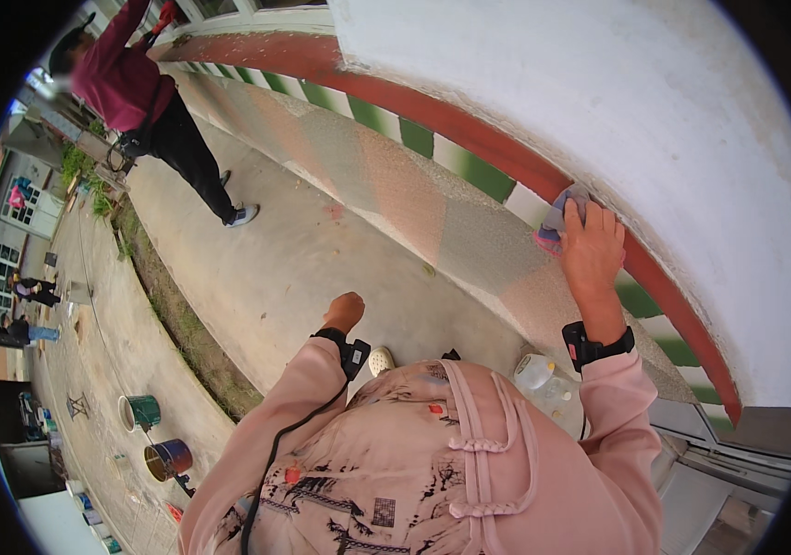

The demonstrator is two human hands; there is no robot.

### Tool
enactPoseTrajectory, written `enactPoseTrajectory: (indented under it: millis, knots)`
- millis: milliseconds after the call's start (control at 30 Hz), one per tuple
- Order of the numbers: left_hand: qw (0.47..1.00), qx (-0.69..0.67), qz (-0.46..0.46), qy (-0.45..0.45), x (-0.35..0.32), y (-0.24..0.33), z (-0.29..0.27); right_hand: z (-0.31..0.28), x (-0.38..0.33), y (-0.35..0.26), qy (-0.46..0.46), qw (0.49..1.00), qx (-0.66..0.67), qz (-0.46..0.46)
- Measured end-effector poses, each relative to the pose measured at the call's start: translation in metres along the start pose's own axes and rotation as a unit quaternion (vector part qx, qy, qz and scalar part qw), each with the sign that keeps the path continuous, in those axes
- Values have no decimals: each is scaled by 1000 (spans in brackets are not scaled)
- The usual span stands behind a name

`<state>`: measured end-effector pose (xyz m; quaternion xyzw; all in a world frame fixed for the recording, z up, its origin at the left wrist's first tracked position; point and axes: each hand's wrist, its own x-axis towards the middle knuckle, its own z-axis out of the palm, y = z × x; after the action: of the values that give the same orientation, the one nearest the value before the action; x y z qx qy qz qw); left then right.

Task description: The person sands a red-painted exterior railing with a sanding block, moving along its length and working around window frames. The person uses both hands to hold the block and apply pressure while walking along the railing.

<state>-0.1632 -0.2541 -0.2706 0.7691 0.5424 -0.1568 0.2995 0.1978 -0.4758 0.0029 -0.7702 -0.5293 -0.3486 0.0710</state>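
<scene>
My right hand (592,242) presses a grey-purple cloth (566,209) with a pink edge onto the red ledge (516,139) of the wall. Its fingers are curled over the cloth, which hangs partly down over the green and white painted band (483,173) below. My left hand (346,313) hangs over the concrete walkway, away from the wall, its fingers curled into a loose fist. Nothing shows in it, and the palm side is hidden. Black bands are strapped around both wrists, over pink sleeves.
Clear plastic bottles (536,373) stand by the wall's foot near my right side. Another person (132,88) in a maroon top reaches toward a window farther along. Two buckets (140,413) stand in the yard at left, beyond a grass strip (183,324). More people are far off.
</scene>
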Motion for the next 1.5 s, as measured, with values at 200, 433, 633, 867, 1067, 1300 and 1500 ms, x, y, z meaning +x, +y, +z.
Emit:
enactPoseTrajectory:
  millis: [200, 433, 633, 867, 1067, 1300, 1500]
  knots:
    - [998, -7, -56, 27, 36, -67, 18, 21, 37, -40, -1, 1000, -20, -10]
    - [986, 10, -161, 39, 7, -156, 6, 56, 93, -87, -48, 999, 7, -24]
    - [937, -231, -255, 62, -31, -206, -12, 72, 142, -184, -87, 971, 195, -110]
    - [889, -310, -307, 135, -79, -250, -34, 91, 152, -327, -174, 910, 323, -194]
    - [863, -350, -339, 137, -103, -277, -39, 103, 160, -406, -222, 885, 318, -258]
    - [872, -335, -302, 191, -76, -295, -31, 121, 190, -454, -244, 867, 310, -304]
    - [873, -323, -288, 227, -59, -311, -56, 162, 231, -498, -281, 837, 328, -337]
